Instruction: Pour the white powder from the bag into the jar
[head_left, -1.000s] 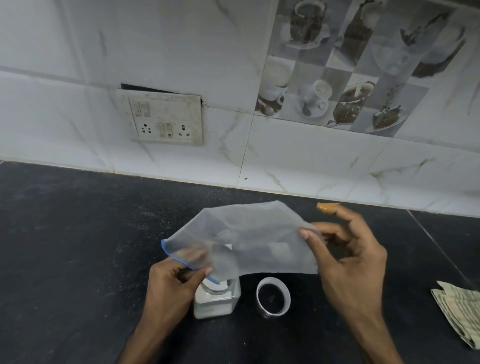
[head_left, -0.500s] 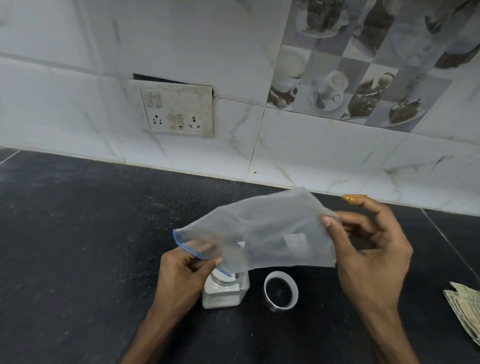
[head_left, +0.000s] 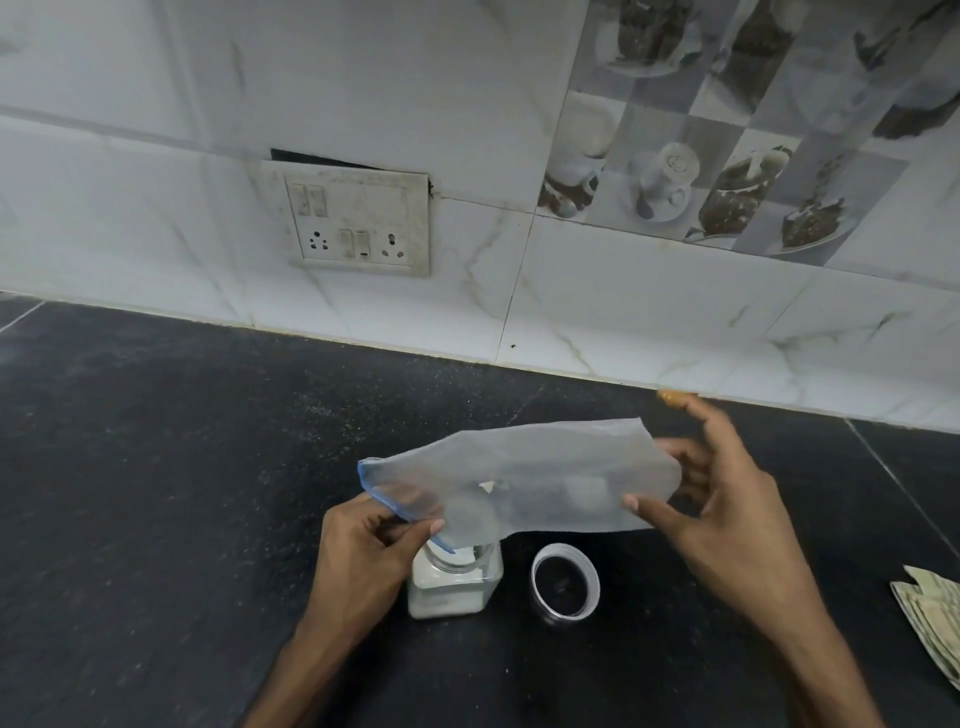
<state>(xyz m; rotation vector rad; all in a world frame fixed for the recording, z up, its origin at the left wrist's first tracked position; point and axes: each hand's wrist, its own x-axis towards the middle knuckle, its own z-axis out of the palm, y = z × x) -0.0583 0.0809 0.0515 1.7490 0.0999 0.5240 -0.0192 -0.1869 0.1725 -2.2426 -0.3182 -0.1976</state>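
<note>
A translucent plastic bag (head_left: 524, 480) with a blue zip edge is held flat above the counter, its mouth tipped down over the jar. My left hand (head_left: 363, 561) pinches the blue mouth edge right above the jar's opening. My right hand (head_left: 727, 519) holds the bag's far end between thumb and fingers, slightly higher. The small clear square jar (head_left: 454, 590) stands upright on the black counter with white powder in its lower part. Little powder is visible inside the bag.
The jar's round lid (head_left: 565, 582) lies upturned on the counter just right of the jar. Folded paper (head_left: 932, 618) sits at the right edge. A switch and socket plate (head_left: 358, 223) is on the tiled wall behind. The counter (head_left: 156, 493) is dark stone.
The bag has flattened and come lower over the jar, and my right hand has dropped with its end. My left hand stays at the jar's mouth. The camera view shifted slightly.
</note>
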